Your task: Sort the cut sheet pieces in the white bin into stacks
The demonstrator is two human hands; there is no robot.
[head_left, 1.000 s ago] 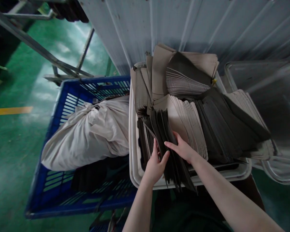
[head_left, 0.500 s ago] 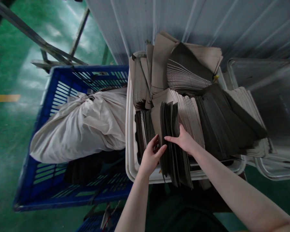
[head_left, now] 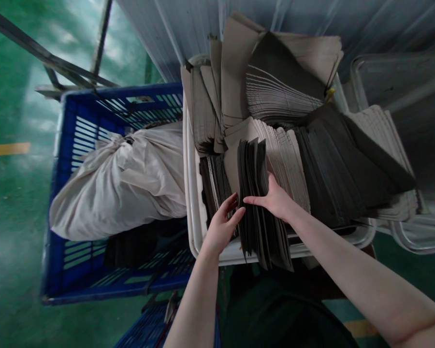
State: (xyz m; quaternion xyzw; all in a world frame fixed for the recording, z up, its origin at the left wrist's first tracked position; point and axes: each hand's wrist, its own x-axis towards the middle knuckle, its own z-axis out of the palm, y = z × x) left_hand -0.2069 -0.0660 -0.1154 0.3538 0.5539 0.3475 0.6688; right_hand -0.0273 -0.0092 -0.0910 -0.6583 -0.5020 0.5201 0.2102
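A bundle of thin dark grey sheets (head_left: 255,217) stands on edge at the front of a white plastic tub (head_left: 193,212); their exact material I cannot make out. My right hand (head_left: 277,198) holds the bundle from the right, thumb stretched across its edges and fingers partly hidden behind it. On the left side my left hand (head_left: 221,227) grips it with bent fingers against the outer sheet and the thumb near its front edge. Pale sheets (head_left: 282,154) stand behind the bundle. Narrow dark sheets (head_left: 219,181) are packed to its left.
More dark sheets (head_left: 333,179) lean rightward over the tub. Tall stacks of beige sheets (head_left: 237,72) rise at the back against a corrugated wall (head_left: 192,29). On the left, a blue crate (head_left: 50,261) holds a tied white cloth sack (head_left: 126,188). A clear plastic bin (head_left: 377,72) stands right.
The camera view has shifted, so the tub and its stacks appear higher in the picture. Both hands keep nearly the same hold on the dark bundle.
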